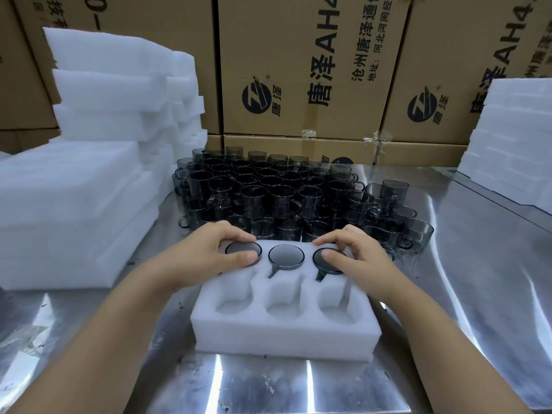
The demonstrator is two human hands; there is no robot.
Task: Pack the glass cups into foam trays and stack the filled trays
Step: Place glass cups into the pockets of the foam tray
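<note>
Both grips are down on the far row of the foam tray (283, 333): the left grip (209, 252) has thumb and curled fingers closed round the rim of the left cup (242, 248), and the right grip (355, 255) holds the right cup (322, 262) the same way. Both cups sit in their pockets. The middle cup (286, 255) stands seated between them, untouched. That makes three of the six pockets filled; the three near pockets (283, 306) are bare, so this tray looks about half done. A large crowd of loose cups (283, 192) waits on the steel surface (478, 264) just behind the tray, so most of the packing seems to lie ahead. White foam stacks stand to the left (74, 219) and right (513, 138); whether any hold cups cannot be told from here, so how far the stacking has got is unclear.
</note>
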